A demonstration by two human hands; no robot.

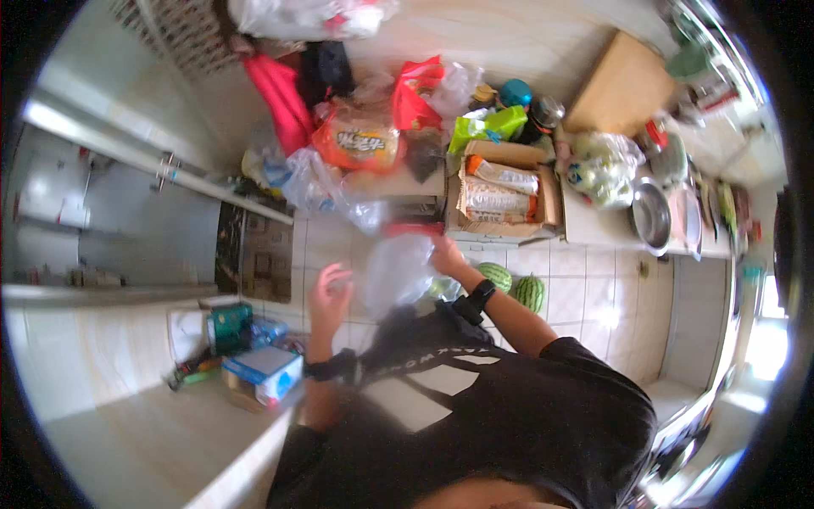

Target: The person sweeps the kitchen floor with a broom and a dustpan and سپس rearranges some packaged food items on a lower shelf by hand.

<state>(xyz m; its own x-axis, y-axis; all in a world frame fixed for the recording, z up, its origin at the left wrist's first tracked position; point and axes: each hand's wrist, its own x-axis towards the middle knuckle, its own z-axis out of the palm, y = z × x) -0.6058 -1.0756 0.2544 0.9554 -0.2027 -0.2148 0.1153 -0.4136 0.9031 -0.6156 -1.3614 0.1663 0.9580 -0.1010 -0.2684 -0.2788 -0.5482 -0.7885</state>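
A translucent plastic bag (395, 273) hangs in front of my body, blurred by motion. Curled at its upper right edge, my right hand (447, 258) grips the bag. A red strip (414, 229) lies along the top of the bag, close to my right fingertips; its kind is too blurred to tell. To the left of the bag, my left hand (331, 293) is raised with its fingers loosely bent and apart, holding nothing. Both wrists wear dark bands.
An open cardboard box (549, 191) of wrapped packages stands on the counter ahead, beside bagged goods (360, 140), a steel bowl (651, 216) and a cutting board (619, 85). Two watermelons (530, 293) lie on the tiled floor. A blue-and-white box (275, 377) sits at left.
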